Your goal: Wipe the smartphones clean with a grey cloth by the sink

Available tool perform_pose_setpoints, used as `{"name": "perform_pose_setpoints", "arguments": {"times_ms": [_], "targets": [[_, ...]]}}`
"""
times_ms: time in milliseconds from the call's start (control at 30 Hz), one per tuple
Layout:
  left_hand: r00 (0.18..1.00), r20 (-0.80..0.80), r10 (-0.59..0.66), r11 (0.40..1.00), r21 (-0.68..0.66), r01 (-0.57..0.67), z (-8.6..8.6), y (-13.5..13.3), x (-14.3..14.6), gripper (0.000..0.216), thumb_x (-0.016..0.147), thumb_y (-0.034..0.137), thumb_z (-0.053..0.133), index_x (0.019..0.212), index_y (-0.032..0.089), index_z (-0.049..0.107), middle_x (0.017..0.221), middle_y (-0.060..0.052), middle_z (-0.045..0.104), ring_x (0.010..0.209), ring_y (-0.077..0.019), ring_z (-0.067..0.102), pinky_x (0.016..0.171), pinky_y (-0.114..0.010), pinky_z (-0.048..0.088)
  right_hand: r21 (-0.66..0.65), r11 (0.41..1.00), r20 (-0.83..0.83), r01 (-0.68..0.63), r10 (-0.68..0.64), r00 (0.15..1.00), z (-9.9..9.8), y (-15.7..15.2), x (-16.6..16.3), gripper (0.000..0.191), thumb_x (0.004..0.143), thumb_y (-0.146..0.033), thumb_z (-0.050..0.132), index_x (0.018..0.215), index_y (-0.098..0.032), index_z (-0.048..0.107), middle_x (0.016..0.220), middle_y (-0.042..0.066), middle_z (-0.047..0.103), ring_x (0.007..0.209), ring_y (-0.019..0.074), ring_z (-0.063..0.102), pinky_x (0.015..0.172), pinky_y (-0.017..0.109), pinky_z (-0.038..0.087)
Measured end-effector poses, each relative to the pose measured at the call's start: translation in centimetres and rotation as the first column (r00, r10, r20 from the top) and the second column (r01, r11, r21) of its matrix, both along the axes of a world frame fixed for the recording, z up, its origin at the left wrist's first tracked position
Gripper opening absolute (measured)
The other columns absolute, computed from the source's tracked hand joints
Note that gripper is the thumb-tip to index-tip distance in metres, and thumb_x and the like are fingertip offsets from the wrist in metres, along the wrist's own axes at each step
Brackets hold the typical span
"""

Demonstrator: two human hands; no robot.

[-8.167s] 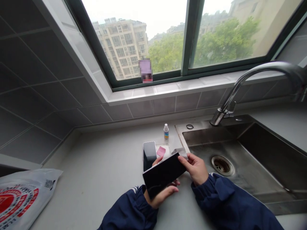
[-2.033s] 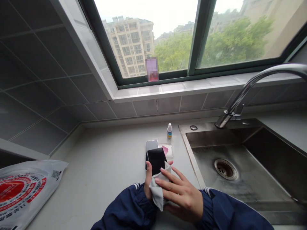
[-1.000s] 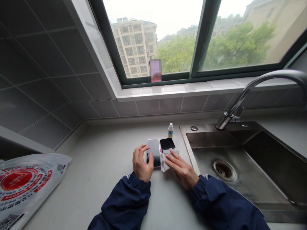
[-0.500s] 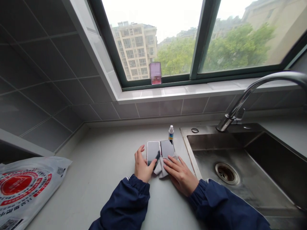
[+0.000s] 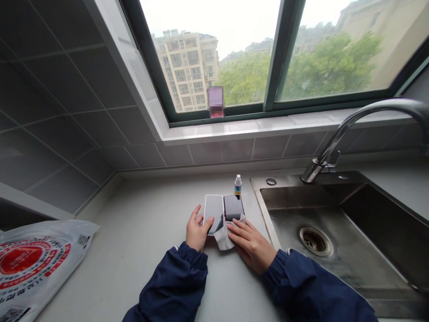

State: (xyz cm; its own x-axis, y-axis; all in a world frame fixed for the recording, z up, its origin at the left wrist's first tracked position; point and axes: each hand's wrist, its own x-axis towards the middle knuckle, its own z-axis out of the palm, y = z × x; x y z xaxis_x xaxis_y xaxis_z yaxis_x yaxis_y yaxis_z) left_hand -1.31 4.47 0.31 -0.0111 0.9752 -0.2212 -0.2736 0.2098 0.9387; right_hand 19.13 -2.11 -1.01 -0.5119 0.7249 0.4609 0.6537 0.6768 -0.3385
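Two phones with dark, glossy screens lie side by side on the counter: a white-edged phone on the left and a dark-edged phone on the right. My left hand grips the white-edged phone by its left side, thumb over the front and fingers along the edge. A light grey cloth covers the lower part of the dark-edged phone. Pressing that cloth down is my right hand, its fingers close together and pointing left. Just behind the dark-edged phone stands a small white bottle with a blue and yellow label.
To the right is a steel sink with a chrome faucet. A white plastic bag with red print lies at the left on the pale counter. A window rises behind, above a tiled sill.
My left thumb has moved up and toward the left on the white-edged phone, which sits slightly higher in view. The cloth is bunched differently under my right hand.
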Motion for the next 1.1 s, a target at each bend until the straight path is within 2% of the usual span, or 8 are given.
{"name": "perform_pose_setpoints", "arguments": {"times_ms": [233, 367, 467, 567, 700, 867, 967, 1100], "targets": [[0.953, 0.267, -0.141, 0.975, -0.131, 0.181, 2.0, -0.7, 0.4, 0.063, 0.073, 0.026, 0.069, 0.132, 0.016, 0.051, 0.103, -0.012, 0.071, 0.066, -0.0175, 0.067, 0.055, -0.027, 0.055, 0.013, 0.999, -0.185, -0.052, 0.054, 0.981, -0.9, 0.1, 0.3, 0.033, 0.087, -0.011, 0.051, 0.116, -0.022, 0.063, 0.122, 0.007, 0.066, 0.125, 0.0245, 0.053, 0.108, 0.051, 0.037], [0.899, 0.411, -0.154, 0.955, -0.172, 0.242, 2.7, -1.2, 0.6, 0.066, 0.077, 0.016, 0.058, 0.140, 0.020, 0.040, 0.114, -0.012, 0.068, 0.092, -0.0222, 0.069, 0.070, -0.031, 0.057, -0.047, 0.998, -0.369, 0.046, -0.060, 0.928, -0.6, -0.2, 0.3, 0.035, 0.084, -0.011, 0.051, 0.114, -0.023, 0.065, 0.114, 0.006, 0.070, 0.118, 0.0227, 0.059, 0.108, 0.047, 0.040], [0.772, 0.598, -0.216, 0.926, -0.126, 0.357, 3.0, -1.6, 0.6, 0.063, 0.082, 0.020, 0.054, 0.143, 0.020, 0.036, 0.129, -0.016, 0.060, 0.110, -0.0301, 0.062, 0.081, -0.041, 0.056, -0.159, 0.971, -0.513, 0.179, -0.236, 0.826, 0.0, -0.2, 0.6, 0.031, 0.088, -0.016, 0.051, 0.113, -0.023, 0.067, 0.114, 0.006, 0.070, 0.112, 0.0223, 0.063, 0.103, 0.043, 0.046], [0.667, 0.679, -0.307, 0.874, -0.077, 0.480, 3.1, -2.0, 0.7, 0.055, 0.090, 0.040, 0.044, 0.139, 0.013, 0.042, 0.137, -0.020, 0.051, 0.109, -0.0356, 0.061, 0.081, -0.051, 0.054, -0.298, 0.920, -0.603, 0.255, -0.388, 0.696, 0.3, 0.1, 1.2, 0.026, 0.091, -0.023, 0.052, 0.110, -0.023, 0.070, 0.110, 0.006, 0.072, 0.104, 0.0223, 0.068, 0.094, 0.038, 0.053], [0.640, 0.655, -0.403, 0.814, -0.063, 0.577, 3.1, -2.8, 1.1, 0.060, 0.093, 0.051, 0.032, 0.137, 0.013, 0.044, 0.132, -0.023, 0.054, 0.093, -0.0313, 0.066, 0.066, -0.049, 0.057, -0.415, 0.861, -0.677, 0.294, -0.508, 0.533, -0.1, 1.2, 2.4, 0.025, 0.088, -0.033, 0.059, 0.105, -0.020, 0.073, 0.100, 0.007, 0.075, 0.094, 0.0231, 0.071, 0.085, 0.033, 0.058], [0.495, 0.671, -0.552, 0.682, 0.022, 0.731, 2.9, -3.6, 1.9, 0.068, 0.092, 0.058, 0.022, 0.144, 0.016, 0.031, 0.128, -0.024, 0.054, 0.088, -0.0305, 0.066, 0.061, -0.045, 0.057, -0.427, 0.797, -0.724, 0.428, -0.585, 0.366, -1.1, 2.7, 4.3, 0.038, 0.091, -0.041, 0.055, 0.117, -0.016, 0.068, 0.105, 0.010, 0.073, 0.097, 0.0253, 0.070, 0.086, 0.038, 0.058], [0.460, 0.677, -0.575, 0.656, 0.046, 0.754, 2.5, -3.8, 2.1, 0.068, 0.092, 0.057, 0.020, 0.145, 0.017, 0.029, 0.127, -0.024, 0.054, 0.089, -0.0312, 0.066, 0.060, -0.044, 0.057, -0.363, 0.793, -0.704, 0.489, -0.577, 0.414, -0.9, 2.7, 4.6, 0.044, 0.096, -0.041, 0.044, 0.127, -0.014, 0.060, 0.110, 0.012, 0.071, 0.099, 0.0268, 0.070, 0.087, 0.044, 0.057], [0.474, 0.677, -0.563, 0.685, 0.062, 0.726, 2.1, -3.9, 2.1, 0.065, 0.093, 0.055, 0.020, 0.147, 0.020, 0.025, 0.124, -0.022, 0.056, 0.090, -0.0331, 0.066, 0.061, -0.046, 0.056, -0.204, 0.891, -0.567, 0.405, -0.445, 0.693, 0.2, 1.2, 2.7, 0.036, 0.093, -0.032, 0.051, 0.126, -0.023, 0.062, 0.134, 0.008, 0.057, 0.130, 0.0285, 0.048, 0.108, 0.050, 0.039]]}}
